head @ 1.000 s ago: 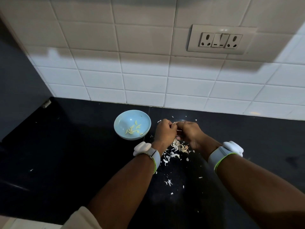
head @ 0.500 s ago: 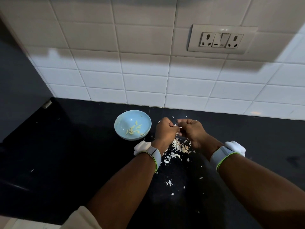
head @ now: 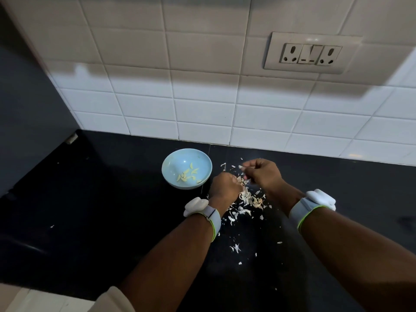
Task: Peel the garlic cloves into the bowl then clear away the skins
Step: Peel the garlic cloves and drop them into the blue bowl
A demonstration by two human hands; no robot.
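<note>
Garlic clove (head: 240, 167) pinched in right grip (head: 263, 174), above skins (head: 249, 199)

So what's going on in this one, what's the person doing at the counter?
A person is peeling garlic over a black counter. The right hand pinches a small pale piece, probably a clove or skin, at its fingertips; the left hand is curled beside it, its contents hidden. Several peeled cloves lie in the light blue bowl, left of the hands. Loose skins are piled under the hands and scattered toward the person, not yet cleared.
</note>
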